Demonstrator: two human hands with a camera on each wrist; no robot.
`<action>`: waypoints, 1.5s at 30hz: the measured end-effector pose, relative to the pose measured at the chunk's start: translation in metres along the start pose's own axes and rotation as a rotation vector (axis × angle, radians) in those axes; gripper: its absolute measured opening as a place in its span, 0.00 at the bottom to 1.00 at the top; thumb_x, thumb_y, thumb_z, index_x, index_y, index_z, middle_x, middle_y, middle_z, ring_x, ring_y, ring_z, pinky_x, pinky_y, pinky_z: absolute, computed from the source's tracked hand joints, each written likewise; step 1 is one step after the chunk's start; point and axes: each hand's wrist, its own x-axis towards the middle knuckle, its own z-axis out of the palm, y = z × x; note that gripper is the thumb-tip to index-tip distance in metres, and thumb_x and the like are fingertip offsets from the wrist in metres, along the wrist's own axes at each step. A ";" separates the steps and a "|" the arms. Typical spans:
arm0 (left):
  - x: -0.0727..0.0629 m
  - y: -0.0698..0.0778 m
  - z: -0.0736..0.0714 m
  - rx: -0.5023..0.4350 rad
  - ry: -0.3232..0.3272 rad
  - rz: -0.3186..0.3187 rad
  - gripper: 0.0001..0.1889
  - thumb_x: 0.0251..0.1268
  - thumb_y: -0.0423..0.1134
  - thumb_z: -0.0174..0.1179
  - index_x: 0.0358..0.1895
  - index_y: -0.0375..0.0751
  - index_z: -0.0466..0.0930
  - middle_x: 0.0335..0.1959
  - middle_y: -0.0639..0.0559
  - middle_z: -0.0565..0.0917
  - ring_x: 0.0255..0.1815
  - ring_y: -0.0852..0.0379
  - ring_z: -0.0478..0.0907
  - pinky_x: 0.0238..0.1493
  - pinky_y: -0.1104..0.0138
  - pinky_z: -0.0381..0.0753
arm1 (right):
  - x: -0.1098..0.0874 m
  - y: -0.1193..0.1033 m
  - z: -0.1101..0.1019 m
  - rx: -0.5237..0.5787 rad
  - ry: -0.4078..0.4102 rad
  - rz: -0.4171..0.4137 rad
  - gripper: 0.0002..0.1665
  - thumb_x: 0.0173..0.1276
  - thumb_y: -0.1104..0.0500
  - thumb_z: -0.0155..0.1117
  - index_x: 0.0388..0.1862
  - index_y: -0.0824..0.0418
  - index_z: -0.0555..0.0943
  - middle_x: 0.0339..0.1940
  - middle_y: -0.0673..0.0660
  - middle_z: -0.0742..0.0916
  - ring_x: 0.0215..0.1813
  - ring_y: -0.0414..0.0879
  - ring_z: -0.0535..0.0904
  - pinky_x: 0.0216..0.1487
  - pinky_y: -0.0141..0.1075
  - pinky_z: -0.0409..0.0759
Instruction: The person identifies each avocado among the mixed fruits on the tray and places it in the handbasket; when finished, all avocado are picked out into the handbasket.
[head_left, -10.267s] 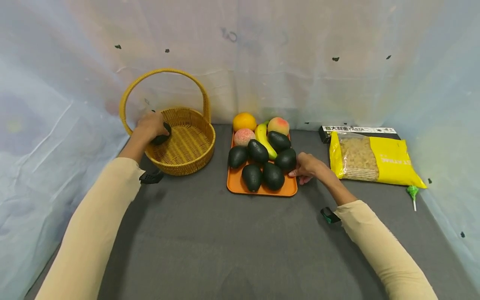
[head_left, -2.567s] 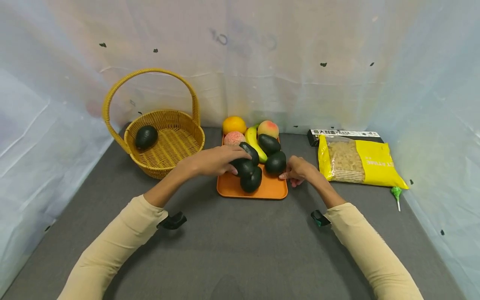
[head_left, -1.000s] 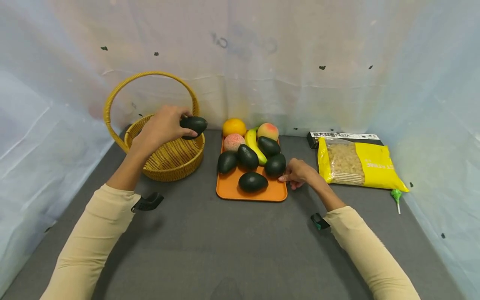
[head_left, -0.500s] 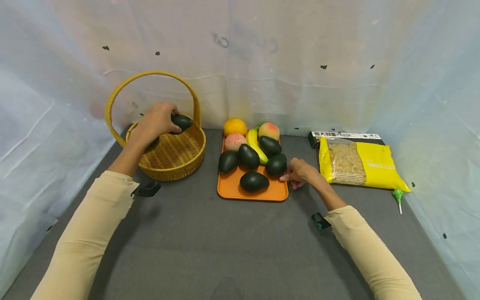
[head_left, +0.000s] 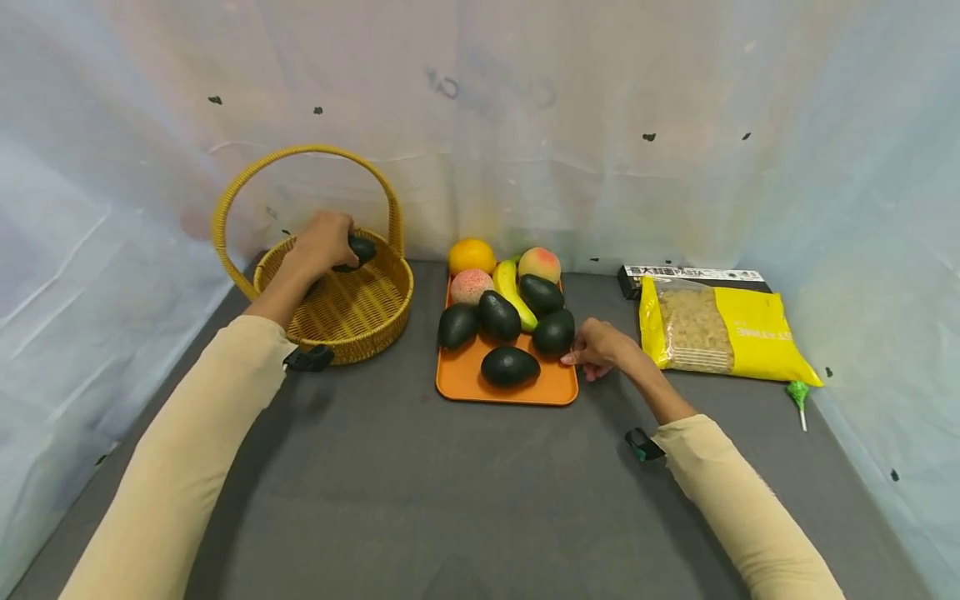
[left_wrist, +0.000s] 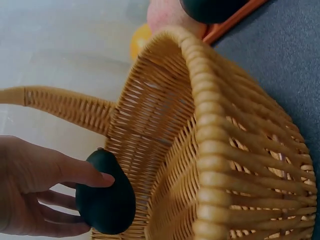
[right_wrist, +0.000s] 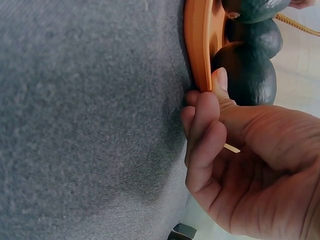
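Note:
In the head view my left hand (head_left: 324, 240) is over the back of the wicker basket (head_left: 375, 340). It grips a dark green avocado (left_wrist: 106, 200), thumb on one side and fingers on the other, inside the rim. Another avocado in the basket is mostly hidden by this hand. My right hand (head_left: 602, 346) pinches the right edge of the orange tray (head_left: 467, 385), its thumb inside the rim in the right wrist view. On the tray several avocados (head_left: 510, 367) lie with a banana (head_left: 510, 292), an orange (head_left: 472, 257) and two peaches (head_left: 540, 264).
The basket's tall handle (head_left: 311, 150) arches above the left hand. Right of the tray lie a yellow pasta bag (head_left: 723, 329), a black pasta box (head_left: 697, 275) and a green lollipop (head_left: 798, 395). Pale sheeting (head_left: 510, 183) closes off the back and sides.
Since the earliest frame, one avocado was left in the basket and another taken from the tray's front, carried left and lowered into the basket. One front avocado now lies sideways. The right hand stayed.

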 end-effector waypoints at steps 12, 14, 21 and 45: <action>0.007 -0.018 0.014 -0.014 -0.049 -0.045 0.16 0.60 0.29 0.71 0.47 0.26 0.77 0.47 0.29 0.79 0.44 0.35 0.78 0.43 0.45 0.79 | -0.001 -0.001 0.002 -0.003 0.007 0.016 0.20 0.72 0.51 0.71 0.27 0.67 0.88 0.14 0.56 0.86 0.18 0.42 0.83 0.28 0.38 0.88; 0.007 -0.022 0.017 -0.021 -0.038 -0.048 0.15 0.60 0.28 0.71 0.46 0.27 0.76 0.47 0.29 0.79 0.44 0.34 0.78 0.43 0.43 0.79 | 0.000 -0.001 0.002 0.003 0.007 0.019 0.20 0.72 0.52 0.71 0.27 0.67 0.87 0.14 0.56 0.86 0.18 0.42 0.83 0.28 0.38 0.88; 0.007 -0.029 0.025 -0.004 -0.028 -0.055 0.17 0.61 0.27 0.70 0.48 0.27 0.74 0.50 0.27 0.78 0.50 0.29 0.79 0.47 0.39 0.81 | 0.001 0.000 0.001 0.013 -0.015 0.018 0.20 0.73 0.52 0.71 0.29 0.67 0.88 0.15 0.56 0.86 0.19 0.42 0.83 0.29 0.38 0.89; 0.007 -0.021 0.018 0.078 -0.026 -0.038 0.17 0.65 0.29 0.68 0.52 0.26 0.74 0.52 0.24 0.78 0.54 0.27 0.78 0.47 0.39 0.82 | 0.001 -0.001 -0.001 0.001 -0.006 0.007 0.20 0.73 0.52 0.70 0.29 0.67 0.88 0.17 0.57 0.87 0.19 0.41 0.84 0.29 0.38 0.89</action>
